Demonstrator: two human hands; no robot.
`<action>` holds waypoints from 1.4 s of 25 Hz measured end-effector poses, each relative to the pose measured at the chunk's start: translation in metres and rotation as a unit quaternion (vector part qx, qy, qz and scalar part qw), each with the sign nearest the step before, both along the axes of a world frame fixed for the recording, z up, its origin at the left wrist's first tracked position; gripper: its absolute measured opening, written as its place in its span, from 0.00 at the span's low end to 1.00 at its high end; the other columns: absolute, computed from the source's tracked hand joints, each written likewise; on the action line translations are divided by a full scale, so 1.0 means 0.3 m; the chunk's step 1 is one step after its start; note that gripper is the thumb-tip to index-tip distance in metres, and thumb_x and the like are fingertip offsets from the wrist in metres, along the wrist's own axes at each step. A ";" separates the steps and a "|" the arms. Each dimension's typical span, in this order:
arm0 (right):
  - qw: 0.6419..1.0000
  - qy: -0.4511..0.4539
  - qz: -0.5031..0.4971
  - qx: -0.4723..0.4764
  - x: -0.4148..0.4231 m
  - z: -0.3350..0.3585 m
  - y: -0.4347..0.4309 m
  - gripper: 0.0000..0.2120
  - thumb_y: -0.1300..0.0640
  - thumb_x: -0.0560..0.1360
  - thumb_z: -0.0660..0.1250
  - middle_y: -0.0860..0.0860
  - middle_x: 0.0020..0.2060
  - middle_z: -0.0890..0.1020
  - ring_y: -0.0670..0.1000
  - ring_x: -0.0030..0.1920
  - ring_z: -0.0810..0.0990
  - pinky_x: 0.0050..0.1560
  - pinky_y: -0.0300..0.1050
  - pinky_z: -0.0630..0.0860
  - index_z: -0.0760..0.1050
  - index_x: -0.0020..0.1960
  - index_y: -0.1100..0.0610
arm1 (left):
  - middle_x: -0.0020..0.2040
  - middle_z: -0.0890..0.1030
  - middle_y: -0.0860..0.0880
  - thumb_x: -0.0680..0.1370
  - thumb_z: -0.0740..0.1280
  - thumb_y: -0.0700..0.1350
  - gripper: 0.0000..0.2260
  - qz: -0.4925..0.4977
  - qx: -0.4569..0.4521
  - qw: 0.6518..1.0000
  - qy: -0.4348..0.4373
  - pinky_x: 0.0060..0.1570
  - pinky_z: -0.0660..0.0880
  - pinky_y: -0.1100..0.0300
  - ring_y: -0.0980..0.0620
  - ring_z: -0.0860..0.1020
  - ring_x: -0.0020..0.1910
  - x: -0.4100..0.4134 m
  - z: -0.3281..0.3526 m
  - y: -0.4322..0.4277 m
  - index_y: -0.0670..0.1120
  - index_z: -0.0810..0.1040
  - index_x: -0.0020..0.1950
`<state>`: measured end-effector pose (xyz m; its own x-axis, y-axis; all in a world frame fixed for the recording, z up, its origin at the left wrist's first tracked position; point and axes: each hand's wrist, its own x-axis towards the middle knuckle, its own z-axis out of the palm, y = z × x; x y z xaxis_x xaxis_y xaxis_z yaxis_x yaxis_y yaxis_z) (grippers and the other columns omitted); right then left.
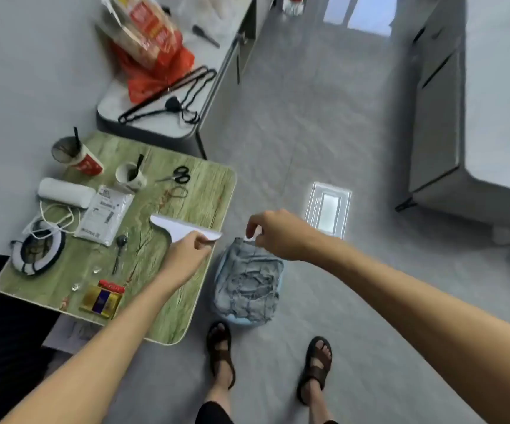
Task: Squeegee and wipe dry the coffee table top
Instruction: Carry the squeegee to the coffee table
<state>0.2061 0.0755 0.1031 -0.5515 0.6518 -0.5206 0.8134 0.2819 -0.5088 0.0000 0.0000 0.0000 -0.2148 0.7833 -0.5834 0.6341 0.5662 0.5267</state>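
A cluttered wood-grain coffee table (204, 191) stands at left. The left hand (186, 255) grips a white squeegee (180, 228) on its right edge. Beside the table, the right hand (278, 232) pinches a grey cloth (250, 286), which hangs over the floor.

Left hand (188, 252) closed round the handle of a white squeegee (183, 229), blade resting on the green wood-grain coffee table top (204, 191) near its right edge. Right hand (278, 234) just beside, over the floor, pinching the top of a crumpled blue-grey cloth (249, 286) (hanging below the fingers). Beyond the left hand, scissors (178, 175); left of it, a spoon (120, 249) and a white packet (103, 214).
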 end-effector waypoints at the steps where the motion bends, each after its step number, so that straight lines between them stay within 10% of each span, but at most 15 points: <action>1: 1.000 -0.009 -0.004 -0.016 -0.062 -0.085 0.018 0.14 0.62 0.74 0.60 0.54 0.50 0.83 0.56 0.47 0.79 0.43 0.45 0.72 0.79 0.55 0.52 | 0.54 0.79 0.45 0.77 0.65 0.47 0.12 0.048 -0.003 0.999 0.017 0.44 0.73 0.54 0.44 0.79 0.48 -0.057 -0.088 0.012 0.46 0.74 0.60; 7: 0.998 -0.013 -0.039 -0.057 -0.205 -0.456 0.045 0.12 0.61 0.74 0.60 0.54 0.46 0.83 0.56 0.46 0.79 0.42 0.44 0.71 0.80 0.52 0.54 | 0.62 0.76 0.38 0.79 0.63 0.46 0.20 0.125 -0.128 0.980 0.090 0.53 0.72 0.48 0.37 0.76 0.58 -0.262 -0.563 0.037 0.40 0.66 0.69; 12: 0.996 -0.020 -0.067 -0.063 -0.120 -0.459 0.073 0.11 0.62 0.75 0.61 0.53 0.46 0.82 0.52 0.42 0.76 0.42 0.44 0.71 0.80 0.53 0.55 | 0.44 0.79 0.41 0.80 0.63 0.44 0.07 0.050 -0.137 0.982 0.123 0.41 0.71 0.53 0.42 0.78 0.42 -0.269 -0.573 0.082 0.41 0.74 0.46; 23: 0.985 0.021 -0.170 -0.017 0.558 0.282 0.043 0.12 0.62 0.74 0.58 0.43 0.31 0.73 0.45 0.32 0.71 0.28 0.33 0.65 0.77 0.45 0.49 | 0.37 0.79 0.37 0.75 0.57 0.32 0.11 0.087 0.033 0.951 -0.296 0.18 0.65 0.66 0.55 0.67 0.16 0.554 0.537 0.364 0.43 0.68 0.35; 30: 0.962 0.143 -0.233 0.016 1.024 0.774 0.044 0.11 0.48 0.79 0.62 0.52 0.40 0.83 0.53 0.40 0.82 0.46 0.49 0.78 0.76 0.50 0.56 | 0.36 0.74 0.40 0.77 0.59 0.33 0.09 0.068 0.067 0.918 -0.385 0.23 0.71 0.63 0.55 0.67 0.21 1.174 1.091 0.427 0.41 0.71 0.38; 35: 0.901 0.251 -0.352 -0.010 1.205 0.844 0.226 0.03 0.63 0.75 0.61 0.56 0.35 0.79 0.56 0.31 0.80 0.37 0.52 0.80 0.71 0.49 0.60 | 0.33 0.76 0.45 0.76 0.64 0.36 0.06 -0.035 0.082 0.936 -0.340 0.27 0.72 0.62 0.52 0.73 0.26 1.411 1.220 0.639 0.42 0.74 0.39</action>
<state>0.5677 0.1432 0.3565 -0.1737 0.9258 -0.3356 0.4524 -0.2277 -0.8623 0.4234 0.1918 0.3661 0.2166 0.8731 -0.4369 0.1536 0.4114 0.8984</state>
